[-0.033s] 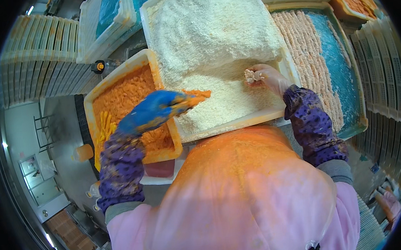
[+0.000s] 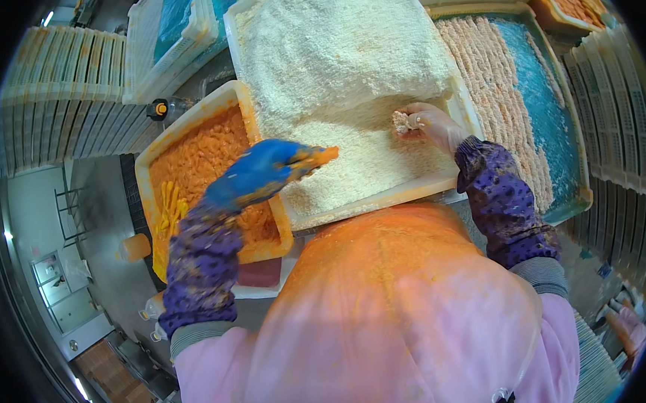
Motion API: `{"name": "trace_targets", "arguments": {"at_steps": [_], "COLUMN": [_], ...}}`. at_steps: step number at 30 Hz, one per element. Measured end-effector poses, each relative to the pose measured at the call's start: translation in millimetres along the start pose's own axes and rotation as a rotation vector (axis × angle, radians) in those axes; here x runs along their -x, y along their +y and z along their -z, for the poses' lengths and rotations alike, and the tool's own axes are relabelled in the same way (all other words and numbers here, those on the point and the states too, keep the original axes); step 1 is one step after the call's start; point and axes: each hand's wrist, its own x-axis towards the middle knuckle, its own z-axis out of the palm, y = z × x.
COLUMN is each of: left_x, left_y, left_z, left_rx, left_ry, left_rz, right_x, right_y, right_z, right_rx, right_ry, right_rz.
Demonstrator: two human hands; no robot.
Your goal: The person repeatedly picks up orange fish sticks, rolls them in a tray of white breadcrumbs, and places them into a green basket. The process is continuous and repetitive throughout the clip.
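Now the left hand (image 2: pixel 269 166), in a blue rubber glove smeared with orange, sits a bit farther right than a moment ago, and less of the soft orange strip (image 2: pixel 326 155) pokes out past its pinching fingertips. So the strip is likely still held. It is above the fluffy white crumbs (image 2: pixel 342 43) in the wide white plastic tub (image 2: pixel 383 198); whether it touches them is hard to tell. The right hand (image 2: pixel 438 127), in a thin clear glove, stays put, pinching a small crumb-coated lump (image 2: pixel 403 123). The left hand's fingers look blurry, and a spotted purple sleeve (image 2: pixel 198 262) hides part of the orange-stained plastic tub (image 2: pixel 285 234).
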Motion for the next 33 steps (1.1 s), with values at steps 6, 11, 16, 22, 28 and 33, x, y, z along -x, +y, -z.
{"name": "trace_targets", "arguments": {"at_steps": [6,11,16,22,28,33], "left_x": [-101.1,-84.1,-28.0,19.1,33.4,11.4], "left_y": [-79.5,-80.4,-64.0,-96.2,-145.8,-185.9], "left_z": [-62.4,-72.9,-67.0,-58.2,-59.0,-70.1], "left_rx": [-0.612,-0.742,-0.420,0.096,0.230,0.362], "left_ry": [0.286,0.481,0.741,1.107,1.258,1.239], "left_rz": [-0.210,-0.252,-0.323,-0.350,-0.219,-0.249], "right_x": [7.0,1.5,10.1,-7.3,-13.0,-2.2], "right_y": [-12.7,-4.6,-23.3,8.5,6.6,-4.9], "right_z": [-5.9,-1.5,-55.8,-87.1,-84.4,-101.2], "right_rx": [-0.067,-0.020,0.371,0.943,0.886,1.076], "right_ry": [-0.035,-0.092,-0.129,-0.092,0.093,-0.074], "right_rz": [-0.021,0.039,0.199,0.576,0.372,0.501]}}
